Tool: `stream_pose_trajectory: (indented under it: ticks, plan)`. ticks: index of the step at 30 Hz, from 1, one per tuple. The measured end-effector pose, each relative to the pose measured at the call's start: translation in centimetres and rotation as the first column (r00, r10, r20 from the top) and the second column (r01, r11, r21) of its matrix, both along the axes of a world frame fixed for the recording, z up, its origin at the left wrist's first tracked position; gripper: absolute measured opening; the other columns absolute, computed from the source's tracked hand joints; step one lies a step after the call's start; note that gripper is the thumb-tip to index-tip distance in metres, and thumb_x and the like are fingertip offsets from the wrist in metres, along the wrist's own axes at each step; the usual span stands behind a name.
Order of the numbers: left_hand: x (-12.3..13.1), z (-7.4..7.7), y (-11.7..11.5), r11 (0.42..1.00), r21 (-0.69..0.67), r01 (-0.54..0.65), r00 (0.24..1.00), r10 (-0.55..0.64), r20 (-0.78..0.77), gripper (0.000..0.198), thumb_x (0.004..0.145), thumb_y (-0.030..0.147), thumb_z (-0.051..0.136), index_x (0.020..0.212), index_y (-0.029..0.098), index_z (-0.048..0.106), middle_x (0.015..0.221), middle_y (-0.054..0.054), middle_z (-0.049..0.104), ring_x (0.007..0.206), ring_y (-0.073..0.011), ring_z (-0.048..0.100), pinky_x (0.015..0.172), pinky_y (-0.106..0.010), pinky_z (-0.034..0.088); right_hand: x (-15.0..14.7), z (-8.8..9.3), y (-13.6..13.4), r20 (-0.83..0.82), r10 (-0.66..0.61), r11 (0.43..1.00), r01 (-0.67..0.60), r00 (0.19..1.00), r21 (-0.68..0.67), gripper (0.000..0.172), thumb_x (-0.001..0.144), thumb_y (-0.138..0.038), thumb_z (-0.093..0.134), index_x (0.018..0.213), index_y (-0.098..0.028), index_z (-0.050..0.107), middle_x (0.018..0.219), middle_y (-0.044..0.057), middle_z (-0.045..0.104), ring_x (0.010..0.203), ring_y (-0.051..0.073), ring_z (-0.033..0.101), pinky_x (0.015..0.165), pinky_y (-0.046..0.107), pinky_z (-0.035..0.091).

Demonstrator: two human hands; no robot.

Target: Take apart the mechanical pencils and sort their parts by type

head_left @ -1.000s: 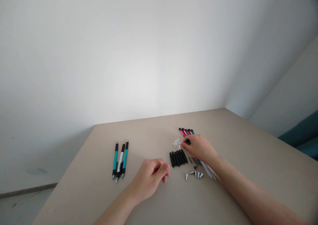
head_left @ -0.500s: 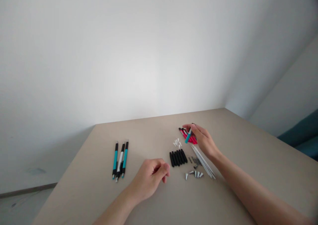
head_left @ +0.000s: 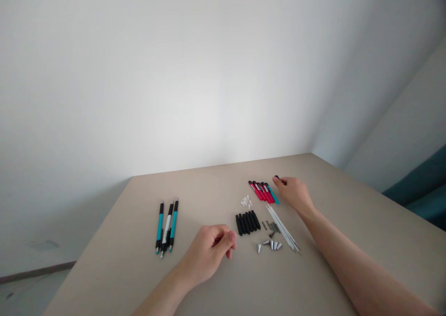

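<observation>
My right hand (head_left: 295,193) hovers just right of a row of red pen barrels (head_left: 259,190) with one teal barrel (head_left: 273,194) at its right end. Its fingertips pinch a small black piece (head_left: 277,178) that I cannot identify. My left hand (head_left: 209,251) rests on the beige table (head_left: 114,269) in a loose fist, thumb against forefinger, nothing visible in it. It lies left of a row of black grip sleeves (head_left: 247,223).
Three assembled pens (head_left: 167,225), teal and white with black ends, lie at the left. Small white caps (head_left: 246,200), grey springs (head_left: 270,225), silver cone tips (head_left: 269,246) and thin white refills (head_left: 284,230) lie among the parts. A white wall stands behind the table.
My right hand lifted a teal barrel from the pile, laid it beside the red barrels, and moved right and farther away. The left hand stayed still.
</observation>
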State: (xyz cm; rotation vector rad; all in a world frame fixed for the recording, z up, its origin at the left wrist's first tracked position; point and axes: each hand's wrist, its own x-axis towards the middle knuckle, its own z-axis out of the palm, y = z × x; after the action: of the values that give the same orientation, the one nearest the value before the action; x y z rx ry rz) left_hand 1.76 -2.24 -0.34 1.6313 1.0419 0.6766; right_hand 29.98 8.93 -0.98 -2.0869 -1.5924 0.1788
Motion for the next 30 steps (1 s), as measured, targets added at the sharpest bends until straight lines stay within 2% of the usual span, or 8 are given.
stream_pose_trajectory:
  ticks: [7, 16, 20, 24, 26, 28, 29, 30]
  plan:
    - [0.0, 0.1, 0.0, 1.000, -0.016, 0.002, 1.000, -0.002, -0.006, 0.051, 0.087, 0.057, 0.040, 0.072, 0.013, 0.060, 0.058, 0.000, 0.054, 0.052, -0.0096, 0.038, 0.050, -0.022, 0.027, 0.1, -1.0, 0.4, 0.059, -0.002, 0.996, 0.007, 0.998, -0.089, 0.037, 0.080, -0.043, 0.049, 0.085, -0.017, 0.075, 0.082, 0.014, 0.072, 0.078, 0.028, 0.065, 0.060, 0.029, 0.040]
    - [0.0, 0.0, -0.1, 1.000, -0.029, -0.003, 1.000, 0.003, -0.006, 0.049, 0.088, 0.056, 0.041, 0.073, 0.013, 0.059, 0.059, 0.000, 0.054, 0.052, -0.0096, 0.038, 0.050, -0.022, 0.027, -0.4, -0.9, 0.2, 0.054, 0.032, 0.997, -0.028, 0.998, -0.075, 0.028, 0.078, -0.034, 0.050, 0.078, -0.019, 0.074, 0.080, 0.010, 0.073, 0.077, 0.024, 0.065, 0.060, 0.027, 0.039]
    - [0.0, 0.2, -0.1, 0.999, -0.035, -0.005, 1.000, 0.005, -0.013, 0.048, 0.088, 0.055, 0.041, 0.072, 0.014, 0.059, 0.059, 0.001, 0.054, 0.052, -0.0095, 0.038, 0.051, -0.022, 0.027, -0.5, -0.3, 0.1, 0.032, 0.012, 0.999, -0.011, 0.999, -0.039, 0.027, 0.078, -0.031, 0.050, 0.079, -0.018, 0.073, 0.079, 0.010, 0.072, 0.073, 0.024, 0.064, 0.058, 0.027, 0.037]
    - [0.1, 0.5, -0.1, 1.000, -0.010, -0.028, 0.998, 0.028, -0.049, 0.046, 0.089, 0.052, 0.041, 0.072, 0.014, 0.059, 0.059, 0.001, 0.054, 0.052, -0.0094, 0.039, 0.051, -0.022, 0.028, -1.7, 1.4, -0.9, 0.002, 0.027, 0.999, -0.027, 1.000, 0.042, 0.027, 0.079, -0.028, 0.047, 0.079, -0.015, 0.070, 0.075, 0.009, 0.069, 0.069, 0.020, 0.060, 0.057, 0.026, 0.035]
    - [0.1, 0.5, -0.1, 0.998, 0.020, -0.060, 0.996, 0.061, -0.067, 0.044, 0.089, 0.050, 0.042, 0.070, 0.015, 0.058, 0.059, 0.001, 0.054, 0.052, -0.0094, 0.040, 0.051, -0.022, 0.029, -3.4, 2.4, -2.5, -0.021, 0.120, 0.990, -0.118, 0.993, 0.076, 0.025, 0.081, -0.030, 0.046, 0.077, -0.017, 0.067, 0.065, 0.004, 0.064, 0.061, 0.015, 0.056, 0.055, 0.023, 0.035]
    - [0.1, 0.3, 0.1, 0.993, 0.060, -0.104, 0.991, 0.109, -0.078, 0.042, 0.090, 0.048, 0.041, 0.068, 0.015, 0.056, 0.059, 0.002, 0.053, 0.052, -0.0096, 0.041, 0.052, -0.022, 0.030, -5.9, 3.3, -5.0, -0.049, 0.288, 0.954, -0.282, 0.956, 0.101, 0.024, 0.083, -0.032, 0.047, 0.073, -0.018, 0.064, 0.056, -0.002, 0.057, 0.053, 0.011, 0.050, 0.053, 0.019, 0.034]
    - [0.1, 0.2, 0.2, 0.987, 0.094, -0.131, 0.986, 0.140, -0.091, 0.041, 0.090, 0.047, 0.041, 0.068, 0.016, 0.056, 0.058, 0.002, 0.052, 0.052, -0.0101, 0.042, 0.052, -0.022, 0.030, -7.3, 3.5, -6.5, -0.081, 0.473, 0.877, -0.459, 0.878, 0.145, 0.023, 0.084, -0.028, 0.045, 0.072, -0.017, 0.062, 0.054, -0.002, 0.054, 0.051, 0.009, 0.047, 0.051, 0.019, 0.033]
    - [0.0, 0.0, 0.4, 0.977, 0.141, -0.162, 0.977, 0.178, -0.114, 0.040, 0.091, 0.046, 0.040, 0.067, 0.016, 0.055, 0.057, 0.003, 0.050, 0.053, -0.0107, 0.043, 0.052, -0.023, 0.030, -8.7, 3.6, -8.1, -0.100, 0.633, 0.771, -0.616, 0.767, 0.159, 0.021, 0.084, -0.025, 0.044, 0.071, -0.017, 0.060, 0.053, -0.003, 0.052, 0.049, 0.009, 0.044, 0.049, 0.019, 0.032]
